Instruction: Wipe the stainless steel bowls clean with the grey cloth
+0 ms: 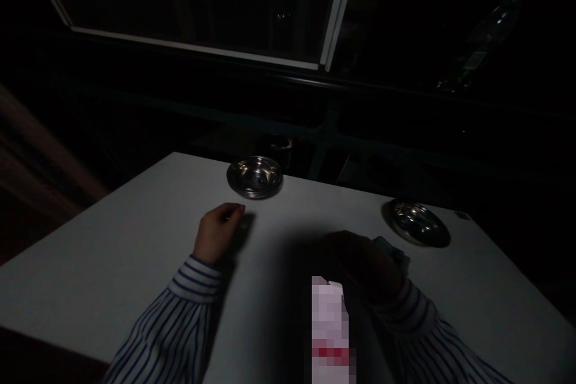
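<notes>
The left hand (218, 232) is closed narrowly, with the fingers curled inward and the fingertips directed toward the upper right; no held item is visible in it. The right hand (362, 264) lies in heavy shadow at lower center-right. A pale grey item (391, 255) with a soft, folded-looking edge projects from its far side, but the grip and the item's identity cannot be determined.

Two shallow stainless steel bowls have polished, reflective interiors and rounded rims. The first steel bowl (254, 177) sits near the far edge of the table, up and to the right of the left hand, and slightly apart from it. The second steel bowl (418, 223) sits at right of center, beyond the right hand.

Both bowls rest on a smooth, matte white table (112, 264). At bottom center, a pixelated white package (330, 327) with a red marking stands between the forearms. Blue-and-white striped shirt sleeves (168, 330) cover both arms. A metal-framed window (193, 48) spans the upper part of the frame.
</notes>
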Demonstrator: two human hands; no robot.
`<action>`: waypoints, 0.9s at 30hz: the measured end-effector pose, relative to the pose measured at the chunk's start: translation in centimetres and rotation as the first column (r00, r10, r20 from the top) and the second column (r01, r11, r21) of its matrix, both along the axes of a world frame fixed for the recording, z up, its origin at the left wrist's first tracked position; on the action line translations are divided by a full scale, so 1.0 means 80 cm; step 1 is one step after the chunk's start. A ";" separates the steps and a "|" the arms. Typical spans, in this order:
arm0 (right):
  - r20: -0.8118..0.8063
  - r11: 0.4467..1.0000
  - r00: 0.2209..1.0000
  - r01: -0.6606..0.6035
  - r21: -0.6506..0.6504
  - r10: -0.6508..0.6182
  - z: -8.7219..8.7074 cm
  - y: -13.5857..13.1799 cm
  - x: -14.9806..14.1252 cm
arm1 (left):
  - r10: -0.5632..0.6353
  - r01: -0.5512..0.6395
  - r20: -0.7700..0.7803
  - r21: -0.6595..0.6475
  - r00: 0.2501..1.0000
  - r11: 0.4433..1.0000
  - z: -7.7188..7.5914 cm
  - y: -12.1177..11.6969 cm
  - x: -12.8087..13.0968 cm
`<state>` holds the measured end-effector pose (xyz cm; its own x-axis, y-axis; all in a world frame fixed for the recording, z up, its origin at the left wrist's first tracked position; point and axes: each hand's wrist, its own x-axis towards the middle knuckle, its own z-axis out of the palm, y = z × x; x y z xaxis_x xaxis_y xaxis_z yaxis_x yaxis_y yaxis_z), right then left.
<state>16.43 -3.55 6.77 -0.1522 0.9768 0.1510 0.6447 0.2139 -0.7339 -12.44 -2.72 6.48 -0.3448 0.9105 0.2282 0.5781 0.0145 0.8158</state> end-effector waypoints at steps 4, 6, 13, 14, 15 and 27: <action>0.205 0.971 0.954 -0.233 0.045 0.220 0.017 0.027 -0.016 | 0.084 -0.085 -0.098 -0.004 0.992 0.996 0.010 0.038 -0.030; 0.358 0.950 0.891 -0.312 0.033 0.280 0.023 0.041 -0.023 | 0.118 -0.121 -0.187 -0.003 0.975 0.993 0.013 0.056 -0.039; 0.464 0.954 0.838 -0.293 -0.059 0.286 0.030 0.095 -0.052 | 0.178 -0.194 -0.324 -0.018 0.929 0.981 0.017 0.097 -0.039; 0.465 0.956 0.839 -0.287 -0.066 0.284 0.030 0.103 -0.057 | 0.195 -0.212 -0.347 -0.012 0.917 0.977 0.016 0.100 -0.038; 0.466 0.957 0.839 -0.281 -0.072 0.281 0.029 0.111 -0.061 | 0.211 -0.229 -0.370 -0.005 0.905 0.973 0.016 0.103 -0.038; 0.526 0.971 0.821 -0.237 -0.038 0.221 0.028 0.213 -0.145 | 0.135 -0.157 -0.545 0.006 0.828 0.988 -0.009 0.126 -0.061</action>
